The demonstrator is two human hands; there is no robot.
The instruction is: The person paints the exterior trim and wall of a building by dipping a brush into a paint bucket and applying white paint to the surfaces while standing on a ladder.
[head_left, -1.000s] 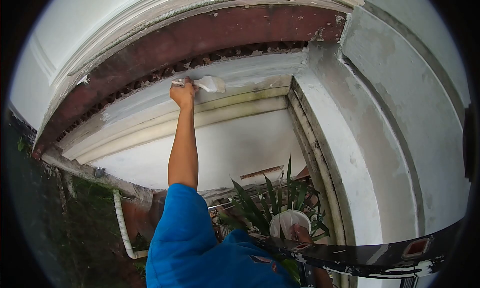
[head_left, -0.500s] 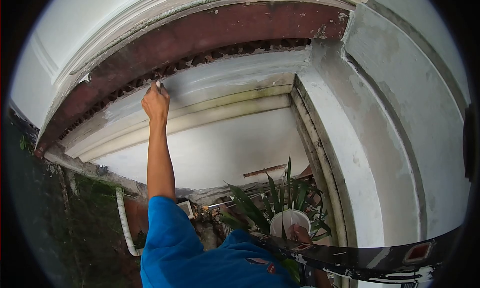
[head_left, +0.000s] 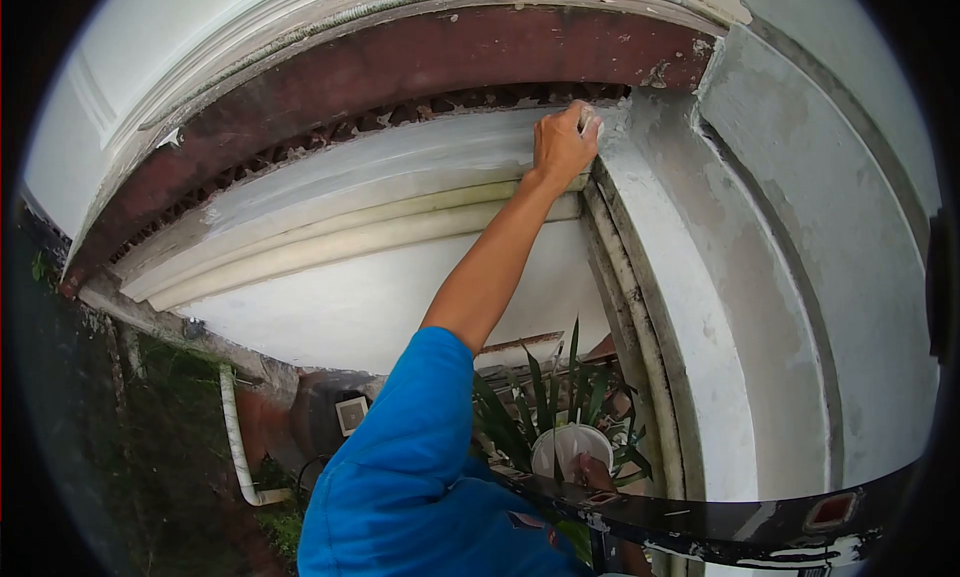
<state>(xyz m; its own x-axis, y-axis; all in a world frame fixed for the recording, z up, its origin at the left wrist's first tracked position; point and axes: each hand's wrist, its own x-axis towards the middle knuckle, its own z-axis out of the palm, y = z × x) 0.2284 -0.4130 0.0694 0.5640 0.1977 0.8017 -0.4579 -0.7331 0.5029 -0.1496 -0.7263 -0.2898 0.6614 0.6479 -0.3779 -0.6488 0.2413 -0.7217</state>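
Note:
My left hand (head_left: 566, 145) is raised at the end of an outstretched arm, its fingers closed on a small whitish thing that I cannot make out. It is at the right end of the grey-white painted ledge (head_left: 430, 142), just under the dark red beam (head_left: 430, 57) and near the corner. Low in the view, my right hand (head_left: 594, 473) grips a white bucket (head_left: 545, 452), with fingers at its rim. What the bucket holds cannot be seen clearly.
Green long-leaved plants (head_left: 500, 417) stand behind the bucket. A black bar with paint flecks (head_left: 740, 517) curves across the lower right. Stepped grey-white wall bands (head_left: 780, 247) rise on the right. A white pipe (head_left: 238, 442) and grassy ground lie far below on the left.
My left hand has moved right along the ledge, from its left-middle part to the corner. My right hand stays on the bucket.

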